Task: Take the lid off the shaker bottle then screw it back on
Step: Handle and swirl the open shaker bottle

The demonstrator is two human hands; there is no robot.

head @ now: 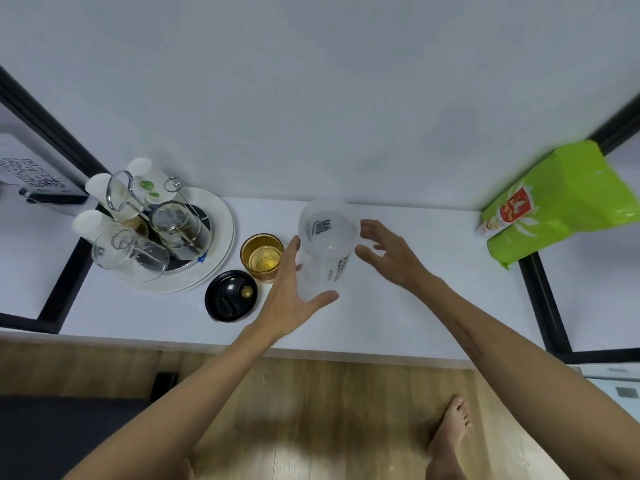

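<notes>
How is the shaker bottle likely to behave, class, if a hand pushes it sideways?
The shaker bottle looks empty and translucent, so it is probably light. It stands tall on the counter, so a high push would likely tip it rather than slide it. With its lid off, the open rim may flex slightly.

The printed lettering on the frosted translucent plastic shaker bottle [327, 245] was blurred and could not be read. The left hand [289, 292] covered the bottle's lower left side, so contact there could not be judged. At nine o'clock, a card with dense black print [31, 174] was cut by the left edge. At three o'clock, the bright green plastic bag [568, 202] ran past the right edge.
</notes>
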